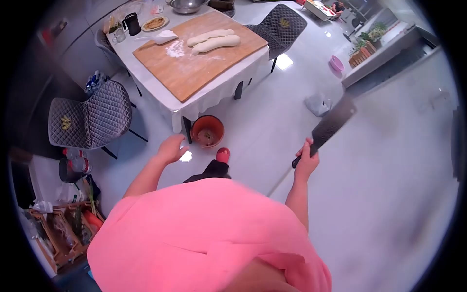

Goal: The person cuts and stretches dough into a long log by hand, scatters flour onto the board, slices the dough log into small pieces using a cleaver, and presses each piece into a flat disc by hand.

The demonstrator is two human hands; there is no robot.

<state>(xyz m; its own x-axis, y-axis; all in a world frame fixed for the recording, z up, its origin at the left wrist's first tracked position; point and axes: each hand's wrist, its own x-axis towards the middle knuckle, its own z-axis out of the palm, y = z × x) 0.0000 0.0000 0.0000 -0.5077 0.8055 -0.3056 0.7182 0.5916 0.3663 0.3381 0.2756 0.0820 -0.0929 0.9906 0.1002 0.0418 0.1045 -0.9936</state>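
Observation:
My right hand [307, 158] is wrapped round the black handle of a cleaver [334, 121], whose wide dark blade points up and to the right over the floor. My left hand [172, 148] hangs in the air near the table's front corner, its fingers apart and nothing in them. Ahead stands a table with a white cloth [165, 96], and on it a wooden board [194, 73]. Two long rolls of pale dough [216, 44] lie side by side on the board, left of them a patch of flour [175, 48] and a white scoop or bag [166, 37].
An orange-red bucket [207, 131] stands on the floor by the table leg. Grey quilted chairs [108, 114] flank the table. A black jug [131, 24], a plate [154, 23] and a metal bowl [187, 5] sit behind the board. Far back, a person [337, 7] sits low.

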